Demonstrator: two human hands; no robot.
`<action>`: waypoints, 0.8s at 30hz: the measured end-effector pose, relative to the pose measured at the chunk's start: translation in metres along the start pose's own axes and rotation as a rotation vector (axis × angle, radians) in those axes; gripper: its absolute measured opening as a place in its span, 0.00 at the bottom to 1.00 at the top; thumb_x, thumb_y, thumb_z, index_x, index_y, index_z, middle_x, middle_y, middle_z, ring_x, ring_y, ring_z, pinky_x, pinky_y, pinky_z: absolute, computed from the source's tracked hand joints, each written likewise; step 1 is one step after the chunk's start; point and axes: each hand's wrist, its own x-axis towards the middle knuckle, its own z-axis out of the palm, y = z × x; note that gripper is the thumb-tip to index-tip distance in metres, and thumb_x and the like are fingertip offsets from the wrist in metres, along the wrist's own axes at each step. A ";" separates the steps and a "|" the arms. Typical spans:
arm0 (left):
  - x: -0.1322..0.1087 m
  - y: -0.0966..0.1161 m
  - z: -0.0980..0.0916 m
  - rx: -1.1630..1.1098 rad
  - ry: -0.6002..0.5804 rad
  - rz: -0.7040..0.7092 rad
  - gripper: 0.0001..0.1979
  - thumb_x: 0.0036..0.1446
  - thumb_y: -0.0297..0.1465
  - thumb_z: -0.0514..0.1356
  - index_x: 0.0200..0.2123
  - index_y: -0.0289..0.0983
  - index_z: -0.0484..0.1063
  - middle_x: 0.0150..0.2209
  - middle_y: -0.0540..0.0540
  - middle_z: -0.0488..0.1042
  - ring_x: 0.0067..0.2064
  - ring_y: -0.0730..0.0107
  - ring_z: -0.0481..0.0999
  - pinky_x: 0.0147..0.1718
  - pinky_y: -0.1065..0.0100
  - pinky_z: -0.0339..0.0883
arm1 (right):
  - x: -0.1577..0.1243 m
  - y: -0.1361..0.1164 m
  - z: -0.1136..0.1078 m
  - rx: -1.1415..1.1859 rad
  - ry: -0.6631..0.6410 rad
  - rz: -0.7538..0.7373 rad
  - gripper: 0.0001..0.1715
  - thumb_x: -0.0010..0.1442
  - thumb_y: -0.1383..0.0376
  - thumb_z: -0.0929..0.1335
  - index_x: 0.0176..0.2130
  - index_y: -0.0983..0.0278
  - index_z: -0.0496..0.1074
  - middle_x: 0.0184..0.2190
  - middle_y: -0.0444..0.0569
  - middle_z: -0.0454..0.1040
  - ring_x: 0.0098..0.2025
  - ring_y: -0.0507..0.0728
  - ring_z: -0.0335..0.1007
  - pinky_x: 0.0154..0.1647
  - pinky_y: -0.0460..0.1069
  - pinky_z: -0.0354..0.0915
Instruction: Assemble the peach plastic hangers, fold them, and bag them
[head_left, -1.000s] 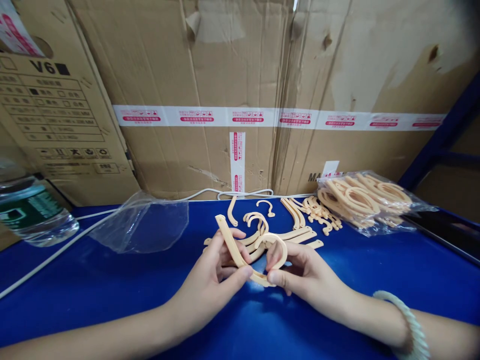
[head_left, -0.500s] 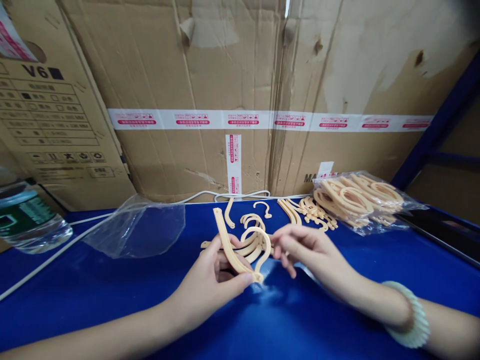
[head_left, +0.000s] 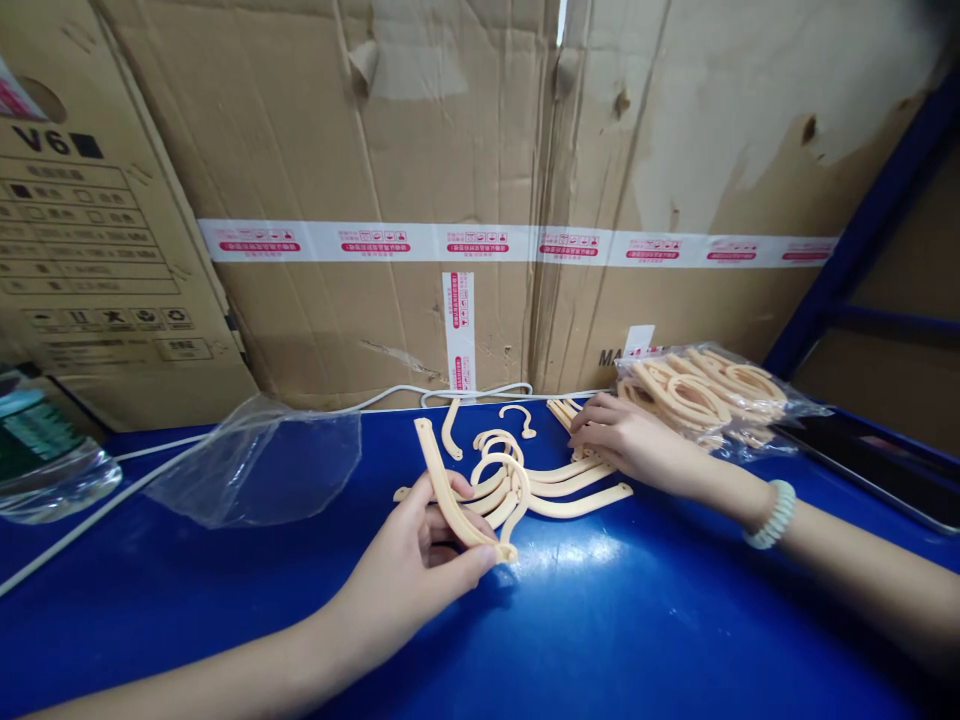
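My left hand (head_left: 420,545) is closed on a beige plastic hanger arm (head_left: 446,490) with a hook (head_left: 523,495) joined at its lower end; thumb and fingers pinch it near that joint. Just behind lie several hangers (head_left: 555,485) with hooks and curved arms, stacked on the blue tabletop. My right hand (head_left: 626,440) reaches over loose hanger parts at the back right, fingers bent down and slightly apart over them. Its fingertips are partly hidden, and I see nothing held in it. A loose hook (head_left: 517,420) and a single hanger arm (head_left: 451,430) lie behind the stack.
Clear bags of hanger parts (head_left: 697,390) sit at the back right, beside a dark phone-like slab (head_left: 885,470). A crumpled plastic bag (head_left: 262,465), a water bottle (head_left: 45,450) and a white cable (head_left: 67,535) are at left. Cardboard (head_left: 360,330) stands along the back.
My right hand has moved from beside the held hook to the back right, over the loose parts. My left hand still holds the arm with its hook. The view has shifted slightly.
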 end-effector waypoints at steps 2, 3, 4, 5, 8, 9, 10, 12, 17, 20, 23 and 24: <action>0.000 0.000 0.000 -0.001 0.002 -0.001 0.23 0.48 0.32 0.68 0.41 0.39 0.58 0.32 0.49 0.77 0.34 0.69 0.76 0.30 0.70 0.67 | 0.001 -0.001 0.000 0.008 -0.025 -0.020 0.15 0.67 0.70 0.60 0.40 0.65 0.76 0.43 0.55 0.74 0.46 0.62 0.64 0.46 0.57 0.64; 0.000 0.000 0.000 -0.001 0.000 -0.001 0.23 0.48 0.32 0.68 0.41 0.39 0.58 0.32 0.49 0.77 0.33 0.69 0.76 0.29 0.71 0.67 | 0.002 -0.001 0.000 0.012 -0.039 -0.034 0.15 0.68 0.69 0.60 0.40 0.65 0.76 0.43 0.55 0.73 0.47 0.62 0.64 0.47 0.57 0.64; 0.000 0.000 0.000 0.000 -0.001 -0.002 0.23 0.48 0.32 0.68 0.41 0.39 0.58 0.32 0.49 0.77 0.33 0.69 0.76 0.29 0.70 0.67 | 0.003 -0.002 -0.001 0.014 -0.051 -0.047 0.16 0.68 0.69 0.60 0.40 0.65 0.76 0.43 0.55 0.73 0.47 0.62 0.64 0.47 0.57 0.64; 0.000 0.000 0.000 0.001 -0.001 -0.003 0.23 0.48 0.32 0.68 0.41 0.39 0.58 0.32 0.49 0.77 0.33 0.69 0.76 0.29 0.70 0.67 | 0.004 -0.002 -0.001 0.014 -0.064 -0.058 0.16 0.68 0.69 0.60 0.40 0.65 0.76 0.44 0.55 0.73 0.47 0.62 0.64 0.48 0.57 0.64; 0.001 0.000 0.000 0.011 0.003 -0.004 0.23 0.48 0.32 0.68 0.42 0.39 0.58 0.32 0.49 0.77 0.34 0.67 0.77 0.29 0.70 0.67 | 0.005 -0.004 0.000 0.000 -0.066 -0.053 0.15 0.67 0.70 0.61 0.39 0.64 0.77 0.43 0.55 0.73 0.46 0.62 0.64 0.48 0.57 0.63; 0.001 0.000 0.000 0.016 0.006 -0.002 0.23 0.48 0.32 0.68 0.42 0.39 0.59 0.32 0.49 0.77 0.35 0.66 0.77 0.29 0.69 0.67 | 0.005 -0.005 0.001 -0.004 -0.054 -0.041 0.14 0.67 0.69 0.62 0.38 0.64 0.77 0.42 0.55 0.72 0.45 0.62 0.65 0.46 0.56 0.64; 0.001 0.000 0.000 0.018 0.009 0.000 0.23 0.48 0.32 0.68 0.42 0.39 0.59 0.32 0.48 0.77 0.35 0.65 0.77 0.29 0.69 0.67 | 0.005 -0.007 0.002 0.004 -0.032 -0.026 0.14 0.66 0.69 0.62 0.37 0.64 0.77 0.41 0.55 0.72 0.43 0.61 0.65 0.44 0.56 0.64; 0.000 0.001 0.000 0.016 0.010 0.005 0.22 0.49 0.32 0.68 0.42 0.39 0.58 0.33 0.48 0.77 0.35 0.65 0.77 0.29 0.68 0.67 | 0.006 -0.011 0.002 0.074 0.055 0.018 0.14 0.66 0.69 0.62 0.38 0.65 0.76 0.38 0.55 0.70 0.41 0.60 0.65 0.42 0.54 0.64; 0.000 0.002 0.000 0.005 -0.017 0.014 0.22 0.49 0.31 0.67 0.42 0.39 0.57 0.33 0.49 0.76 0.35 0.66 0.77 0.29 0.69 0.67 | 0.007 -0.030 -0.006 0.540 0.433 0.309 0.10 0.67 0.63 0.62 0.44 0.63 0.70 0.29 0.46 0.68 0.31 0.54 0.64 0.33 0.49 0.63; 0.000 0.003 0.000 -0.003 -0.011 0.004 0.22 0.49 0.31 0.67 0.42 0.39 0.57 0.32 0.50 0.76 0.34 0.69 0.76 0.29 0.70 0.67 | 0.007 -0.053 -0.013 0.972 0.564 0.431 0.11 0.66 0.59 0.64 0.46 0.61 0.69 0.24 0.42 0.68 0.27 0.52 0.64 0.30 0.47 0.63; 0.000 0.003 0.001 -0.008 -0.003 -0.001 0.23 0.48 0.31 0.67 0.42 0.39 0.56 0.32 0.51 0.76 0.32 0.71 0.74 0.29 0.71 0.67 | 0.005 -0.080 -0.015 1.402 0.547 0.473 0.13 0.62 0.59 0.69 0.46 0.62 0.72 0.33 0.48 0.76 0.34 0.53 0.70 0.39 0.49 0.67; 0.000 0.004 0.001 -0.006 -0.001 0.000 0.24 0.48 0.31 0.67 0.42 0.39 0.56 0.31 0.51 0.76 0.32 0.72 0.74 0.29 0.71 0.67 | 0.005 -0.088 -0.014 1.519 0.521 0.509 0.13 0.61 0.60 0.70 0.45 0.62 0.74 0.36 0.50 0.77 0.36 0.53 0.70 0.41 0.49 0.67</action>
